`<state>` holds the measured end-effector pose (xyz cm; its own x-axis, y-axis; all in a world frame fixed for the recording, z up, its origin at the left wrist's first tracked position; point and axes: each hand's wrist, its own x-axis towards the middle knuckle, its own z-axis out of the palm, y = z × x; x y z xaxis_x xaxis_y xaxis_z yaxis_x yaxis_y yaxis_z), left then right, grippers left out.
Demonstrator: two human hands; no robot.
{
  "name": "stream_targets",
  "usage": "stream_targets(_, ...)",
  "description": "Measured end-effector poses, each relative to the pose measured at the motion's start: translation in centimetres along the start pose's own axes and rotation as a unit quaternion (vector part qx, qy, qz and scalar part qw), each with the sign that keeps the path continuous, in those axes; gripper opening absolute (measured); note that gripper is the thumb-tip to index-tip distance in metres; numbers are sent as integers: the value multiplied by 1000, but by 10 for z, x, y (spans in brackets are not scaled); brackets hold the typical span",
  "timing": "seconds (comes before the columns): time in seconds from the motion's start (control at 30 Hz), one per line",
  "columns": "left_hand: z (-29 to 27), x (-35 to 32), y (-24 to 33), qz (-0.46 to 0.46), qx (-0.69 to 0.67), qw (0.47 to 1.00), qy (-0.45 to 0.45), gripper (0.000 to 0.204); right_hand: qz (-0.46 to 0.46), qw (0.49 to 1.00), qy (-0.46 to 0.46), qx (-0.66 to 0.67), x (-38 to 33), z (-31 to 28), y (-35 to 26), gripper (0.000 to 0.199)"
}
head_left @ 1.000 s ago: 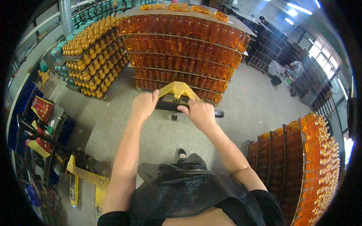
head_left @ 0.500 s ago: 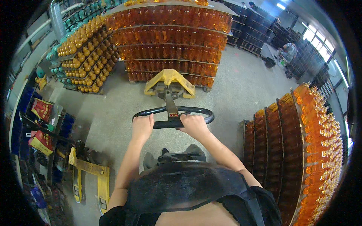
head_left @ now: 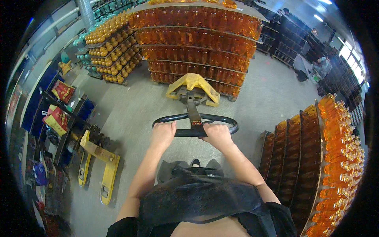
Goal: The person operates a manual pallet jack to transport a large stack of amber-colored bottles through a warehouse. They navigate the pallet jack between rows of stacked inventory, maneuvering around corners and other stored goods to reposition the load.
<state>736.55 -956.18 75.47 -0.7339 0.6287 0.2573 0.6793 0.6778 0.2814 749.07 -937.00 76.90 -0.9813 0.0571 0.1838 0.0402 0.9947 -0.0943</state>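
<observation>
Both arms reach forward to the black loop handle (head_left: pixel 179 133) of a yellow pallet jack (head_left: pixel 193 81). My left hand (head_left: pixel 163 133) is closed round the left part of the handle's near bar. Further right on that bar, close to the central shaft (head_left: pixel 193 110), my right hand (head_left: pixel 217 134) is closed too. Beyond the handle, the jack's yellow body stands against a tall layered stack of amber glass bottles (head_left: pixel 197 37). Its forks are hidden beneath that stack.
A second stack of amber bottles (head_left: pixel 335 158) rises close on my right. At left stands another yellow pallet jack (head_left: pixel 104 154), beside shelving with red and yellow bags (head_left: pixel 57 118). Gold round bottles (head_left: pixel 112 51) are stacked at far left. A person (head_left: pixel 323 67) crouches at far right.
The whole view has shifted, with the pallet jack, bottle stacks and handle now further right in the picture. Both hands keep their hold on the handle.
</observation>
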Motion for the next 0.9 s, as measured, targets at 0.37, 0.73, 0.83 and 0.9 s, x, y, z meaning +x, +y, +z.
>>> stream_targets(0.37, -19, -90, 22, 72, -41, 996, 17, 42, 55, 998, -10, -29, -80, -10, -45, 29)
stream_targets(0.73, -51, -195, 29, 96, -48, 994, 3, 40, 85, 994, -60, -21, -164, -31, -118, 25)
stream_targets(0.83, -60, -226, 34, 96, -49, 994, 3, 40, 103, 991, -90, -12, -190, -41, -139, 25)
stream_targets(0.9, -63, -246, 39, 97, -51, 994, 5, 40, 109, 989, -95, -22, -208, -43, -149, 26)
